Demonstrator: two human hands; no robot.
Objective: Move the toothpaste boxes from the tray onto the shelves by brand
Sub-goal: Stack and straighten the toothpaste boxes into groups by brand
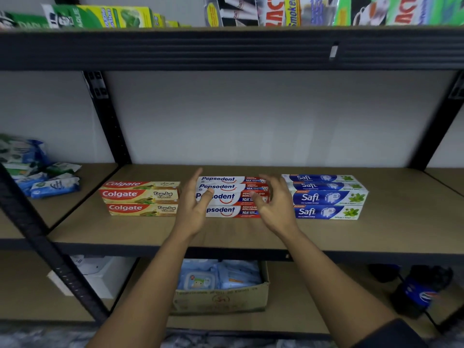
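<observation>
Middle shelf board (251, 234): all the toothpaste boxes in view sit on it, in three brand groups. Using the Pepsodent boxes (223, 187) as reference, they're mid-shelf with four logo faces showing, long sides facing the camera. Colgate boxes (140, 197) are just left of them with three faces showing, and a small gap between the groups. Safi boxes (326, 197) are just right of them with four faces showing, also with a gap. Left hand (194, 207) is at the left end of the Pepsodent group, palm turned inward, fingers straight and spread, thumb over the printed logos, gripping nothing. Right hand (273, 204) is at the right end, fingers spread and loosely curved, also holding nothing. Can't tell whether either hand's fingertips actually touch the cartons. Far left of Pepsodent, on the neighbouring bay, there's a pile of blue-and-green pouches (45, 179). Directly below Pepsodent, one shelf down, is a cardboard carton (221, 300) with pale blue wipe packs (213, 275) inside. Below and far right is a dark bottle with a blue label (416, 292). Above, past the black beam (226, 49), are green boxes (95, 17) to the left and mixed printed boxes (326, 10) to the right.
</observation>
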